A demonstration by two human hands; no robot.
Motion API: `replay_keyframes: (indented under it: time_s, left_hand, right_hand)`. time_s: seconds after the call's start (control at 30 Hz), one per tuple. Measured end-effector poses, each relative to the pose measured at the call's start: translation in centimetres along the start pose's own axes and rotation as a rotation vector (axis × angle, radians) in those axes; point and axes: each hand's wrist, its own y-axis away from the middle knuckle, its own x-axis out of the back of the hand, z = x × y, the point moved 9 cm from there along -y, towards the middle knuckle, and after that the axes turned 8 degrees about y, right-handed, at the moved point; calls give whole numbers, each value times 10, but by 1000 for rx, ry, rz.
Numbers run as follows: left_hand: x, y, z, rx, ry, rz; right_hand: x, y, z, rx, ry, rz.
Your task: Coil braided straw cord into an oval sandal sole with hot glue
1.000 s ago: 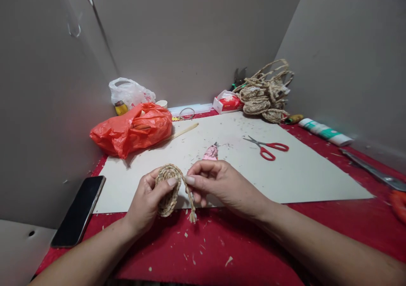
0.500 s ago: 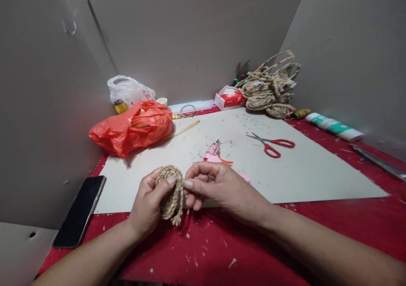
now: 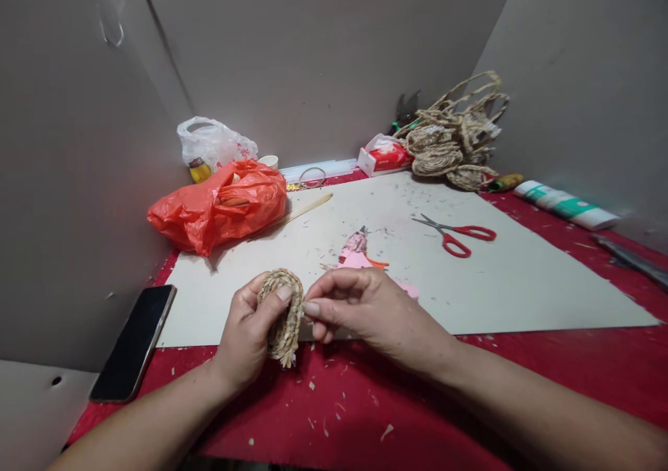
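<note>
The left hand (image 3: 249, 335) curls around a coiled straw braid (image 3: 284, 314), thumb pressed on its face, holding it on edge above the desk's near edge. The right hand (image 3: 365, 311) pinches the coil's rim, fingers bent. Both forearms reach in from the near edge. Behind lie a pink glue gun (image 3: 358, 248), red scissors (image 3: 459, 234) and, left, a phone (image 3: 134, 342).
</note>
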Motion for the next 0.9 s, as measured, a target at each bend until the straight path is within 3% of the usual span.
replay_keyframes:
  time_s: [0.47, 0.9]
  left_hand:
    - [5, 0, -5, -57, -14, 103]
    - [6, 2, 0, -28, -34, 57]
  right_hand:
    - [-5, -1, 0, 26, -63, 84]
    - [-7, 4, 1, 13, -94, 74]
